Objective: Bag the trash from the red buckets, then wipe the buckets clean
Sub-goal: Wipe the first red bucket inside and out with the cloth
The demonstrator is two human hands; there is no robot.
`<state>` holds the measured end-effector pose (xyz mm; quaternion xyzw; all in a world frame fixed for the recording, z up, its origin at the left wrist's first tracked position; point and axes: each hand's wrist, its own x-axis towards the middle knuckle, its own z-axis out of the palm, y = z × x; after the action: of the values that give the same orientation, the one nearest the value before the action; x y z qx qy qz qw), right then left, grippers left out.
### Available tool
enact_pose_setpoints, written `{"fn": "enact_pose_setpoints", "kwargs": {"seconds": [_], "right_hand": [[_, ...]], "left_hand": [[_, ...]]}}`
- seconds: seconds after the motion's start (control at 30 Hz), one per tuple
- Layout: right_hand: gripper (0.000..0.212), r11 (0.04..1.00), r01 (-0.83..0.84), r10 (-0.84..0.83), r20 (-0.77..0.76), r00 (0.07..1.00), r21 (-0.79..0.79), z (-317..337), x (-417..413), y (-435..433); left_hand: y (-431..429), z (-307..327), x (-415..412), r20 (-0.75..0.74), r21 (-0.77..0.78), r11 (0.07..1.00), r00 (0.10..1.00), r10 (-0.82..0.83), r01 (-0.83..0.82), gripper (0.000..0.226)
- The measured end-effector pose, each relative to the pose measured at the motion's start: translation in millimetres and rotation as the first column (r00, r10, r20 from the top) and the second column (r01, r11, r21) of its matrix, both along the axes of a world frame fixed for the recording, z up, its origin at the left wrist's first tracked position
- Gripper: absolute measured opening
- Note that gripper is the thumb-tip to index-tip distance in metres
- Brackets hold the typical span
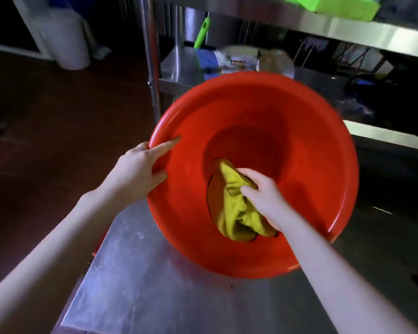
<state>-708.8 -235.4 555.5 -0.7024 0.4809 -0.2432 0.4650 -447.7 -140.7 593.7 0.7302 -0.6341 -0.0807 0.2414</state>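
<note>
A large red bucket [299,145] is tilted toward me over the near steel table [135,273], its inside in full view with no trash in it. My left hand [140,168] grips its left rim, thumb and index finger over the edge. Inside the bucket my right hand [263,192] holds a crumpled yellow cloth [232,201] against the lower inner wall near the bottom.
A steel shelf rack [179,68] stands behind the bucket, with a green-handled tool [202,32], packets and dark bags on it. A bright green item [336,6] lies on the top shelf. A white bin [68,37] stands on the dark floor at far left.
</note>
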Motion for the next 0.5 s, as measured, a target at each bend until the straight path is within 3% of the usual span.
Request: {"fn": "enact_pose_setpoints", "kwargs": {"seconds": [0.2,0.37,0.43,0.5], "right_hand": [[0.045,0.978,0.120,-0.116,0.030,0.993,-0.169,26.3,-29.9,-42.0],[0.047,0.920,0.108,-0.082,0.083,0.993,-0.376,43.8,-22.4,-74.4],[0.050,0.857,0.082,-0.046,0.082,0.996,-0.509,42.3,-7.2,-84.1],[0.055,0.820,-0.065,0.038,-0.060,0.998,-0.569,32.4,11.5,-99.1]], "left_hand": [[-34.6,46.2,-24.0,0.126,-0.173,0.985,0.991,0.036,-0.014,0.082],[-53.6,60.8,-37.6,0.145,-0.193,0.981,0.988,0.044,-0.015,0.077],[-59.3,62.5,-38.0,0.176,-0.195,0.981,0.983,0.053,-0.018,0.076],[-64.4,65.6,-37.2,0.234,-0.209,0.978,0.970,0.069,-0.019,0.073]]}}
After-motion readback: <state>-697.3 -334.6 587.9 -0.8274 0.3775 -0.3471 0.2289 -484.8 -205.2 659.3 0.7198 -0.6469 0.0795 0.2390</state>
